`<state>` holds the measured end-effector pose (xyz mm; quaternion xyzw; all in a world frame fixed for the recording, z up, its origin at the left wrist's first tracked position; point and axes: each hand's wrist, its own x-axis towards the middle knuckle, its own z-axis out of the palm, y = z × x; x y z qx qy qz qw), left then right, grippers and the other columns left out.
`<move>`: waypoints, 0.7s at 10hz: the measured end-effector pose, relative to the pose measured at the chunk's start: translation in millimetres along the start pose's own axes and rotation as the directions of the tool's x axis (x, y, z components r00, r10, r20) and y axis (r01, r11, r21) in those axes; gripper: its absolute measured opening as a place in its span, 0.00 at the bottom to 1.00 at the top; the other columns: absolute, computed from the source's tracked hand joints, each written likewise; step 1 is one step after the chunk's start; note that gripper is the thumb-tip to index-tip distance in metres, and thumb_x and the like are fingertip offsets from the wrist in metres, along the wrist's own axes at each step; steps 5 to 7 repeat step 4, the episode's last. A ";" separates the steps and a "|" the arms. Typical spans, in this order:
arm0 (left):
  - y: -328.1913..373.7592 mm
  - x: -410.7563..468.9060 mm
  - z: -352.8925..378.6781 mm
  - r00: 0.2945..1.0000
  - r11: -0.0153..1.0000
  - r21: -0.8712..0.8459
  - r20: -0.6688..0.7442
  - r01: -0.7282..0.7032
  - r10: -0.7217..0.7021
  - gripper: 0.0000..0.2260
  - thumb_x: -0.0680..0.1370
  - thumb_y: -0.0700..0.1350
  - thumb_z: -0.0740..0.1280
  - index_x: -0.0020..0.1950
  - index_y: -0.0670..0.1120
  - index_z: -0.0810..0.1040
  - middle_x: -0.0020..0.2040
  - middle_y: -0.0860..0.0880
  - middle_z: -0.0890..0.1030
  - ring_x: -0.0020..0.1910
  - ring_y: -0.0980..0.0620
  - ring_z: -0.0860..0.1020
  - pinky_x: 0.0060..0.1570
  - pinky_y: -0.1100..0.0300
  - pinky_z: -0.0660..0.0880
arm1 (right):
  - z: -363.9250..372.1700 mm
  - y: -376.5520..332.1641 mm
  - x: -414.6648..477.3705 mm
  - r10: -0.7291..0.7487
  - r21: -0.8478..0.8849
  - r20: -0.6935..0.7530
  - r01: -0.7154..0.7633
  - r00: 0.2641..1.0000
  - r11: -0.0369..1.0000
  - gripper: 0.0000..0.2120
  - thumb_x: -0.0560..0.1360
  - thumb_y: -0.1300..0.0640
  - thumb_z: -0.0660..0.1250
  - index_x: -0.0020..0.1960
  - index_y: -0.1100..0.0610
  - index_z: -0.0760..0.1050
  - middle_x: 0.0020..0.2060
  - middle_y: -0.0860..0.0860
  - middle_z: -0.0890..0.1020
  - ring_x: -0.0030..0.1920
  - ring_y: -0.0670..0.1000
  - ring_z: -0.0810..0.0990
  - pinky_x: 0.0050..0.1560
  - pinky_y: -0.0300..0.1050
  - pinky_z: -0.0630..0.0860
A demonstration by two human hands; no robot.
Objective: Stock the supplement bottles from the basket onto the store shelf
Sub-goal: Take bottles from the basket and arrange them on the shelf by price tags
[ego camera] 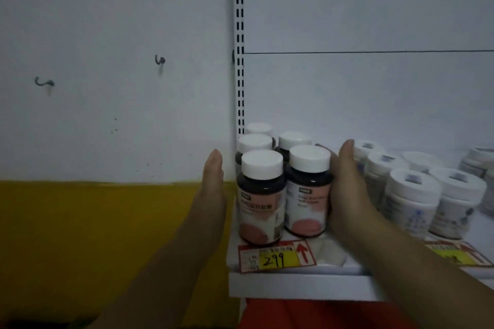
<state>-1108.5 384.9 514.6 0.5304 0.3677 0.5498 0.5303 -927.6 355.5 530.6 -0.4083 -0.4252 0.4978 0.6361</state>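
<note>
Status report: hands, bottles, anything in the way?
Left hand open, beside dark bottles. Right hand flat against them. All upright on shelf. White bottles close on right.

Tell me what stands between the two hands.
In the head view, five dark white-capped bottles stand clustered on the shelf between the left hand and right hand.

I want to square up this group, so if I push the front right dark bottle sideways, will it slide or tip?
The front right dark bottle looks tall for its base, so a push near its white cap may tip it. The shelf looks smooth, so it probably slides easily. The front left bottle stands close and should stop it.
</note>
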 end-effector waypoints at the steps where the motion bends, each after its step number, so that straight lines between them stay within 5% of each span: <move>1: -3.1 8.1 9.0 0.973 1.000 -0.012 0.229 0.019 -0.015 0.22 0.76 0.66 0.48 0.47 0.66 0.82 0.46 0.59 0.86 0.47 0.59 0.84 0.38 0.63 0.80 | -0.8 1.9 1.8 0.044 0.045 0.070 -0.047 0.997 0.998 0.33 0.73 0.30 0.42 0.57 0.46 0.78 0.55 0.52 0.83 0.55 0.54 0.82 0.55 0.56 0.76; 2: -4.9 14.2 14.0 0.977 0.999 -0.050 0.214 -0.002 0.013 0.25 0.75 0.65 0.53 0.59 0.53 0.78 0.53 0.46 0.84 0.54 0.46 0.82 0.45 0.53 0.80 | -3.0 7.3 -0.4 0.082 0.005 0.063 -0.083 0.995 0.997 0.32 0.73 0.31 0.44 0.56 0.46 0.79 0.53 0.53 0.84 0.54 0.54 0.83 0.54 0.55 0.75; 3: -4.9 16.2 16.3 0.970 0.996 -0.088 0.243 0.004 0.017 0.25 0.74 0.64 0.56 0.65 0.52 0.74 0.58 0.45 0.82 0.58 0.44 0.80 0.57 0.42 0.75 | -4.1 9.2 -1.9 0.084 -0.043 -0.007 -0.084 0.996 0.996 0.29 0.69 0.30 0.49 0.50 0.43 0.82 0.49 0.52 0.85 0.52 0.53 0.83 0.54 0.55 0.76; 7: -0.8 14.7 16.5 0.967 0.993 -0.117 0.254 0.031 0.000 0.22 0.75 0.62 0.58 0.62 0.52 0.77 0.58 0.44 0.82 0.58 0.41 0.79 0.58 0.42 0.75 | -4.8 10.5 -4.5 0.077 -0.059 0.039 -0.075 0.996 0.995 0.28 0.65 0.30 0.50 0.47 0.41 0.83 0.49 0.52 0.86 0.51 0.52 0.84 0.55 0.55 0.76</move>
